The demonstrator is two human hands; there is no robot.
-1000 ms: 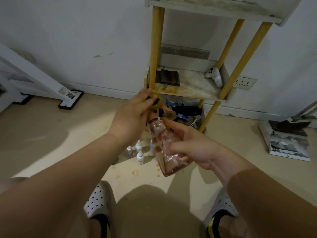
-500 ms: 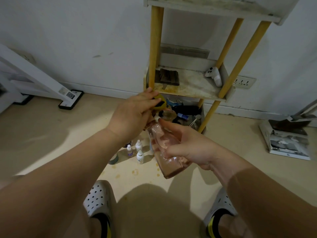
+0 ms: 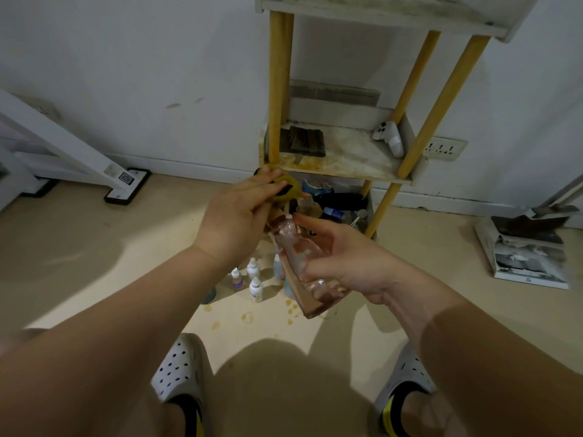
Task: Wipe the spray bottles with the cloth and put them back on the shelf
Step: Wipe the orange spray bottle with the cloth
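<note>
My right hand [image 3: 339, 258] grips a clear pinkish spray bottle [image 3: 303, 269], tilted with its neck up and to the left. At the bottle's top, my left hand [image 3: 235, 216] holds a yellow-green cloth [image 3: 285, 187] with dark patches, pressed around the neck. The bottle's nozzle is hidden behind the cloth and my fingers. Behind both hands stands the shelf unit [image 3: 347, 159] with yellow posts and stained white boards.
Several small white dropper bottles [image 3: 252, 279] stand on the floor under my hands, among yellow stains. On the middle shelf lie a dark wallet [image 3: 304, 141] and a white controller [image 3: 389, 138]. The bottom shelf holds clutter [image 3: 334, 203]. Magazines [image 3: 527, 253] lie at right, a white frame [image 3: 63, 146] at left.
My left hand with the cloth has risen slightly along the bottle's neck toward the shelf edge. The bottle has lifted a little in my right hand.
</note>
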